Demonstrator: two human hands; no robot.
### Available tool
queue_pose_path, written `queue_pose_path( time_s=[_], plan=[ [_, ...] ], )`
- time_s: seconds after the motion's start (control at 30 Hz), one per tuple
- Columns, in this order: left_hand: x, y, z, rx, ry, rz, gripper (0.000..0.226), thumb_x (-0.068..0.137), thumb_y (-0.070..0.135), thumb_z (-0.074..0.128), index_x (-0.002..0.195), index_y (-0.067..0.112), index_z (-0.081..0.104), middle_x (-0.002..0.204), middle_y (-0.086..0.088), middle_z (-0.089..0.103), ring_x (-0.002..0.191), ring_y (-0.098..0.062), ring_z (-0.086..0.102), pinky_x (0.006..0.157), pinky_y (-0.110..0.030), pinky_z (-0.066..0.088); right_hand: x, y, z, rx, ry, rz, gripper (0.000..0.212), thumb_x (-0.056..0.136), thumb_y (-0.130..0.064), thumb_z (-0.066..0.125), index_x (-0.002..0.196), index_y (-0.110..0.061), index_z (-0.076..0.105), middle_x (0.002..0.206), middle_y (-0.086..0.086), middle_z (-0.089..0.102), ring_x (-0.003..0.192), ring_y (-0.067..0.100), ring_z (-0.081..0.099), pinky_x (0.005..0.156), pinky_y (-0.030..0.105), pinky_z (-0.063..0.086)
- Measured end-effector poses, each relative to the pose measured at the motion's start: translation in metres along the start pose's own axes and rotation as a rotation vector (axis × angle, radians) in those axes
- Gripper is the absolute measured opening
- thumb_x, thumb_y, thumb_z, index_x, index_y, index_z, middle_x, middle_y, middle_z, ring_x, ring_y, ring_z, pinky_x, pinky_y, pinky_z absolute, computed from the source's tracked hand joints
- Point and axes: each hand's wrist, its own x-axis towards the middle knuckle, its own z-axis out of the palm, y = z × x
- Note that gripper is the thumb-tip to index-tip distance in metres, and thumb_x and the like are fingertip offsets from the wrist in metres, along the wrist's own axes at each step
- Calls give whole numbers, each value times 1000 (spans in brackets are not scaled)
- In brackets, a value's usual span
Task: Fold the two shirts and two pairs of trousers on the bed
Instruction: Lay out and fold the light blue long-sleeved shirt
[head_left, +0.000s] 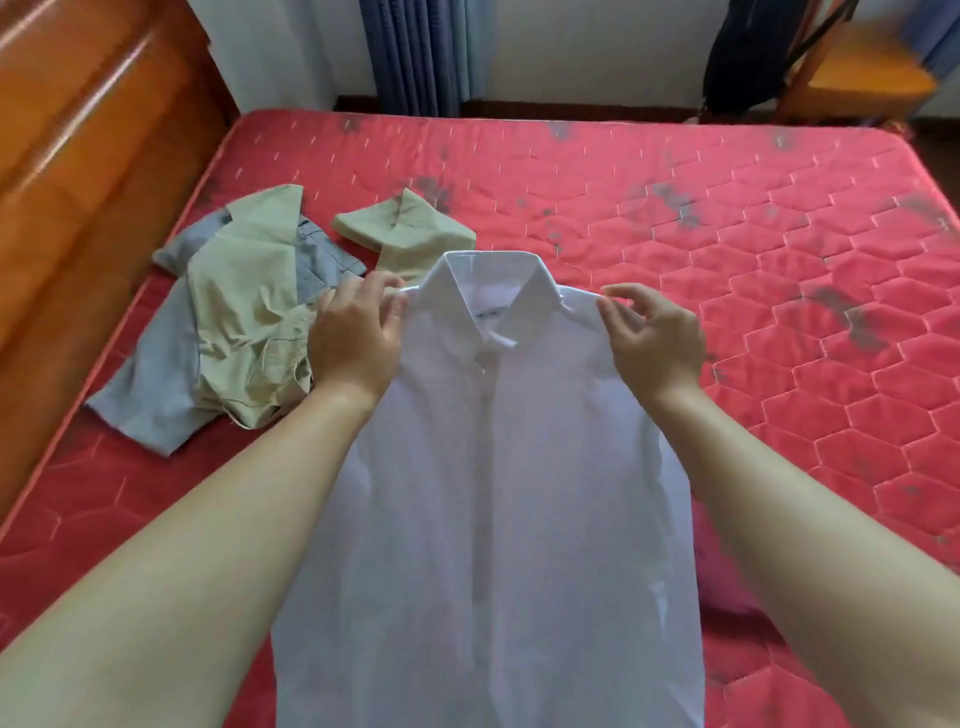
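The red quilted mattress of the bed (675, 208) carries everything. A white collared button-front shirt (488, 467) is at its near middle, front up and collar away from the person. A crumpled beige garment (244, 291) lies over a grey-blue garment (150, 395) at the left. Just beyond the collar is a folded beige piece (410, 228), its near edge hidden by the shirt, so I cannot tell if it joins the heap. The shirt's hem is cut off below, and its sleeves are hard to make out. Both bare forearms reach forward. The left hand (358, 332) pinches one shoulder seam and the right hand (649, 343) pinches the other between thumb and forefinger, spare fingers loosely curled.
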Motion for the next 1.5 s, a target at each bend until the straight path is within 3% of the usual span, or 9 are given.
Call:
queue_pose_path(
  time_s=[0.13, 0.3, 0.53, 0.77, 0.87, 0.97, 1.13, 1.37, 1.5],
  plan=[
    [-19, -26, 98, 197, -284, -17, 47, 90, 36, 53, 135, 26, 43, 134, -4, 45, 121, -29, 42, 96, -45, 34, 14, 54, 76, -180, -179, -93, 46, 84, -30, 65, 127, -18, 54, 134, 7, 47, 122, 25, 45, 99, 39, 34],
    [-125, -57, 185, 306, -712, 30, 50, 93, 47, 39, 141, 37, 29, 147, 6, 31, 135, -15, 28, 107, -44, 23, -88, 132, 145, -310, -536, -56, 50, 88, -37, 59, 135, -25, 47, 148, 4, 33, 135, 22, 33, 105, 43, 32],
    [-187, -100, 236, 354, -927, -1, 59, 93, 54, 30, 147, 37, 13, 157, 9, 5, 144, -18, 10, 111, -53, 13, -160, 196, 201, -544, -851, 31, 60, 93, -51, 38, 146, -39, 13, 157, -12, -6, 144, 21, -6, 106, 63, 16],
    [-194, -130, 246, 411, -927, 108, 62, 93, 54, 30, 145, 44, -2, 158, 7, 0, 144, -16, 7, 109, -57, 12, -149, 245, 198, -698, -782, 84, 64, 91, -57, 32, 146, -42, 4, 156, -12, -12, 144, 21, -14, 103, 70, 11],
    [-206, -117, 228, 282, -844, 112, 57, 93, 47, 37, 146, 36, 19, 153, 5, 23, 140, -14, 23, 111, -52, 15, -175, 207, 202, -504, -703, 0, 57, 92, -46, 44, 144, -29, 27, 157, -5, 11, 145, 24, 4, 109, 60, 12],
    [-222, -117, 194, 153, -654, 66, 40, 87, 37, 48, 124, 22, 55, 126, 3, 57, 115, -19, 55, 95, -45, 40, -215, 170, 204, -274, -763, -98, 51, 89, -39, 53, 137, -21, 43, 147, 3, 36, 134, 24, 36, 107, 46, 31],
    [-250, -164, 135, 119, -469, -253, 22, 86, 26, 54, 103, 19, 65, 106, 2, 64, 94, -24, 62, 80, -36, 45, -268, 135, 221, -109, -718, -25, 41, 83, -23, 66, 122, -11, 57, 128, 7, 52, 120, 28, 49, 94, 41, 44],
    [-277, -236, 110, 185, -494, -613, 54, 87, 25, 58, 138, 22, 37, 134, -3, 40, 115, -29, 46, 90, -42, 42, -297, 82, 281, -114, -611, -81, 58, 88, -31, 56, 140, -21, 35, 150, 10, 23, 138, 26, 20, 108, 42, 27],
    [-291, -254, 116, 56, -582, -650, 51, 93, 19, 51, 140, 19, 32, 132, -9, 48, 116, -33, 47, 93, -42, 41, -314, 82, 307, -233, -725, -89, 63, 87, -40, 53, 144, -34, 27, 156, 3, 10, 143, 26, 7, 111, 52, 19]
  ],
)
